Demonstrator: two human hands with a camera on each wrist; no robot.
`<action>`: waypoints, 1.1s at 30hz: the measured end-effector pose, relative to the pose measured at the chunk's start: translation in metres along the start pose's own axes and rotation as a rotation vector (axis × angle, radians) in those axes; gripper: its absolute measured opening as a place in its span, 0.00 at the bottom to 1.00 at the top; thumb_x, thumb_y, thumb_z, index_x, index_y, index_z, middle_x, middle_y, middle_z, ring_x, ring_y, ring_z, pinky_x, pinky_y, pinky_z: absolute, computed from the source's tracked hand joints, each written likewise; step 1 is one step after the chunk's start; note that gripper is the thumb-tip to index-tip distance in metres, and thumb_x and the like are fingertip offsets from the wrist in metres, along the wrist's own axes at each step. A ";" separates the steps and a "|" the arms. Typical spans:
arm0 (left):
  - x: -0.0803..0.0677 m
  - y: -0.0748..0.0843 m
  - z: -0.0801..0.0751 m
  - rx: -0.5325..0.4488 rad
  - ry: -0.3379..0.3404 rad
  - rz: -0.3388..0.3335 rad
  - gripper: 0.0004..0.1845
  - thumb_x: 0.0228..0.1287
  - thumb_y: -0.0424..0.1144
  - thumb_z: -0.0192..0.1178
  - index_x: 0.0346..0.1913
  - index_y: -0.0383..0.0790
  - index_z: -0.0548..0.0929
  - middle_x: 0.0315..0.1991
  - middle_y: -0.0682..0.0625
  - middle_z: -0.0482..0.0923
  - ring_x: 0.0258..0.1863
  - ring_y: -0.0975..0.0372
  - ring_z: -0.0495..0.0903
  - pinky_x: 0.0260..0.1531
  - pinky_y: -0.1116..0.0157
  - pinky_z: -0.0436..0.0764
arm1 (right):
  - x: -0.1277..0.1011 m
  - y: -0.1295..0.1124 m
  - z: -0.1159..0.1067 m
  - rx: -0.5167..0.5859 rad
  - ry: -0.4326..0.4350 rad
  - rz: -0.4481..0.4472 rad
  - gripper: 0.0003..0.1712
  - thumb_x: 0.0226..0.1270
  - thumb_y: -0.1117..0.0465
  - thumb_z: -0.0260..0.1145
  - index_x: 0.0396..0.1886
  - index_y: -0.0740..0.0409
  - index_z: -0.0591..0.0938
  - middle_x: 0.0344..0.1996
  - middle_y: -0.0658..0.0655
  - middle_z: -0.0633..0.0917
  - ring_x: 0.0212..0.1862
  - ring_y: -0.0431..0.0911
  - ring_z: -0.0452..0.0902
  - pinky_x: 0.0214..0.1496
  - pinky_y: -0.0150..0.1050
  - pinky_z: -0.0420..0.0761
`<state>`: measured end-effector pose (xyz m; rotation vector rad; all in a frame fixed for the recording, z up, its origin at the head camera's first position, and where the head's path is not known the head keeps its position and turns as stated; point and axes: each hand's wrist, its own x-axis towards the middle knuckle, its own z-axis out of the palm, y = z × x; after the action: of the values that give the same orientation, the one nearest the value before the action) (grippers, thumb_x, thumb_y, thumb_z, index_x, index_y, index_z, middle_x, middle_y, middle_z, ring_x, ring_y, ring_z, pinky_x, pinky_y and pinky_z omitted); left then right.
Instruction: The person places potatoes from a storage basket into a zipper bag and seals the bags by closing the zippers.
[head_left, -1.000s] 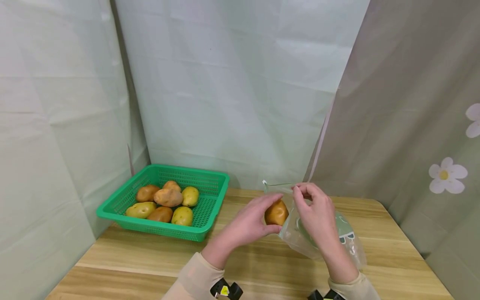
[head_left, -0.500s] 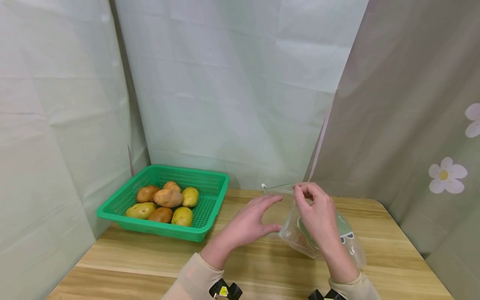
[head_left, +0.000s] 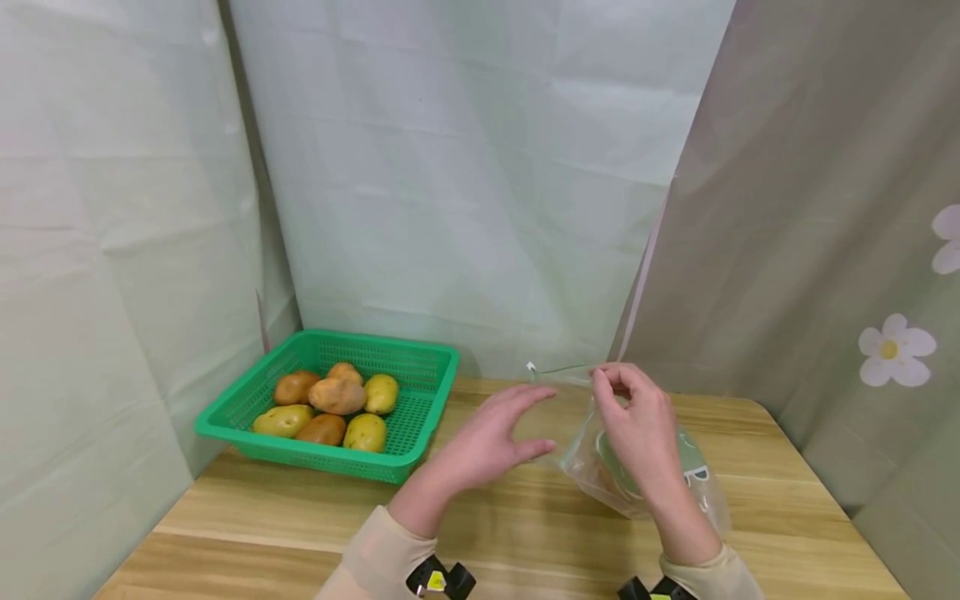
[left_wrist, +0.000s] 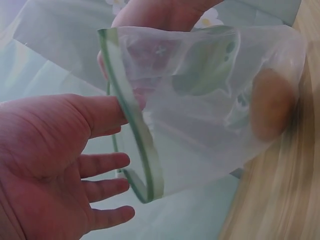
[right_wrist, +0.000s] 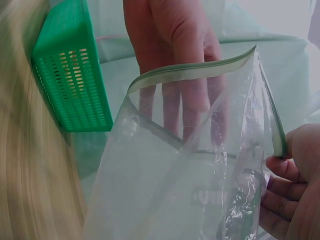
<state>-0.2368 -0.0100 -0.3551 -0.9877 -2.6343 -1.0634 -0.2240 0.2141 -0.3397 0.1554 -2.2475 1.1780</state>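
Note:
A clear zip bag (head_left: 600,483) with a green-edged mouth and a green print is held by my right hand (head_left: 637,425), which pinches its rim between thumb and fingers. The mouth gapes toward the left. In the left wrist view a brown potato (left_wrist: 272,105) lies at the bottom of the bag, blurred through the plastic. At the bag's mouth is my left hand (head_left: 480,437), its fingers spread and holding nothing. The left wrist view shows its fingertips right by the green rim (left_wrist: 135,115).
A green plastic basket (head_left: 420,454) stands at the left on the wooden table (head_left: 510,533). Several potatoes (head_left: 337,396), brown and yellow, lie in it. Pale curtains (head_left: 465,183) hang behind and on both sides.
A second ago my left hand held a brown potato at the bag's mouth. The potato has left that hand, and the hand has drawn slightly left. My right hand keeps its pinch.

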 end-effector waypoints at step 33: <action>-0.037 -0.041 -0.074 0.066 0.266 -0.138 0.40 0.76 0.45 0.74 0.84 0.42 0.70 0.83 0.39 0.66 0.83 0.42 0.64 0.78 0.38 0.66 | 0.001 0.002 0.000 0.011 -0.006 -0.013 0.16 0.85 0.59 0.65 0.32 0.58 0.86 0.52 0.54 0.92 0.51 0.49 0.88 0.56 0.39 0.85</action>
<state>-0.2424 -0.1004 -0.3369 -0.6104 -2.5279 -1.0469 -0.2256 0.2154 -0.3407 0.1784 -2.2424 1.1849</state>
